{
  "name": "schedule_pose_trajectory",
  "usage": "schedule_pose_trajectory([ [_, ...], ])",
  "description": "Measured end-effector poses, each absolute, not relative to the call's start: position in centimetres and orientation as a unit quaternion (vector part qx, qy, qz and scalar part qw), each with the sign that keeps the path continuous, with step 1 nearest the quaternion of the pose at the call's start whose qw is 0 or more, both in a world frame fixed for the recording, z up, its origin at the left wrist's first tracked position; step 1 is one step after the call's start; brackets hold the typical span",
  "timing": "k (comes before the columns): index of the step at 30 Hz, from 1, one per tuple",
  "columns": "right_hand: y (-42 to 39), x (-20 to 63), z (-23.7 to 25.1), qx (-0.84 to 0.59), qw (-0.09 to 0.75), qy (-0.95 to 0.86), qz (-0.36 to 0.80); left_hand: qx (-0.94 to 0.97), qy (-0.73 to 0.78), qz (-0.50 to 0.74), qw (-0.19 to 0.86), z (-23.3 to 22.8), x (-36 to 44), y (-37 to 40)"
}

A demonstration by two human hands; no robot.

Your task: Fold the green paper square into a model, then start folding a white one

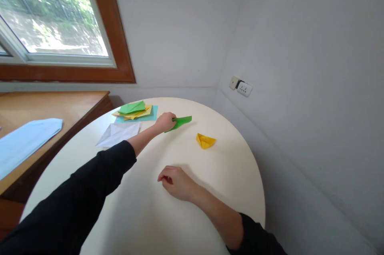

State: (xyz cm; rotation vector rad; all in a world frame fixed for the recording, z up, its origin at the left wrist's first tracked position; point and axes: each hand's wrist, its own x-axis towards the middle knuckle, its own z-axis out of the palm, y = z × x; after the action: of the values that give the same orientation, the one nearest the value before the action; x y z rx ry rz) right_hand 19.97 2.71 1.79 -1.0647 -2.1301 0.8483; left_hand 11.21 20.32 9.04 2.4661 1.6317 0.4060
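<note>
I see my left hand [166, 122] stretched to the far middle of the table [240, 191], pinching the green folded paper [181, 122], its long axis running right and slightly farther; my right hand [175, 182] rests near me, loosely curled, empty

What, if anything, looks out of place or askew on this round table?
Nothing looks damaged or spilled. The paper stack is loosely fanned, not squared. The left hand holds a folded green paper; a yellow folded piece lies apart.
</note>
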Motion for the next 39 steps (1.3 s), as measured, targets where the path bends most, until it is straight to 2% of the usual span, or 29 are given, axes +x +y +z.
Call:
schedule_pose_trajectory([
  [16, 3.1, 20.1, 1.2, -0.364, 0.251, -0.857, 0.264, 0.871, 0.488, 0.03, 0.038, 4.7, 16.4, 22.2],
  [39, 3.1, 20.2, 1.4, -0.348, 0.238, -0.874, 0.242, 0.869, 0.481, 0.095, 0.066, 3.3, 16.7, 22.8],
])
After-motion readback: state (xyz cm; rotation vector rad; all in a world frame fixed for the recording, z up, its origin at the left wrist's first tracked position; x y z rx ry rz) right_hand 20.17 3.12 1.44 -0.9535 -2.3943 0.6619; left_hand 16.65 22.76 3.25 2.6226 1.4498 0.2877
